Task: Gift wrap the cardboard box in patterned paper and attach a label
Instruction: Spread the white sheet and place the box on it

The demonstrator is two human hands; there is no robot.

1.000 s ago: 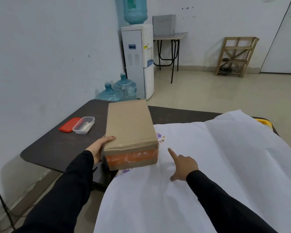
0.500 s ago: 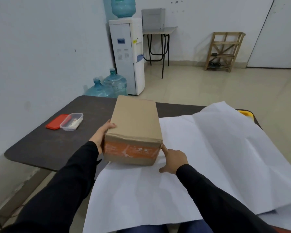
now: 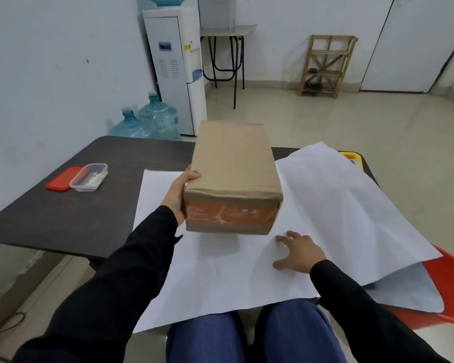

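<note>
Dark tabletop [image 3: 63, 205] occupies the lower half of the view, with a white-walled room behind it. Nearest the camera, blue-trousered knees sit under the table's near edge. A sheet of wrapping paper [image 3: 220, 279] lies across the table, white face up, its near edge overhanging towards the knees. Its right portion drapes off the table onto a red chair [image 3: 451, 284].

Right hand [image 3: 296, 251]: palm down on the paper, fingers spread and straight, holding nothing. It lies just in front of the near right corner of the cardboard box [image 3: 233, 166], not touching it.

Left hand [image 3: 177, 195]: grips the box at its near left corner, thumb hooked over the top edge and palm against the left side. The remaining fingers are hidden.

The box stands over the middle of the paper, long axis running away from the camera. Its near end, banded with orange tape, is raised, with a shadow on the paper beneath. Whether the far end rests on the table cannot be told.

Left of the paper, well apart from both hands, a clear plastic container [image 3: 89, 177] sits touching a red lid [image 3: 59, 178]. A yellow object [image 3: 351, 157] shows at the far right corner.

Beyond the table: two water bottles [image 3: 144, 121] on the floor, a water dispenser [image 3: 176, 66], a small desk [image 3: 227, 32], a wooden rack [image 3: 325, 65] and a door [image 3: 425, 43].
</note>
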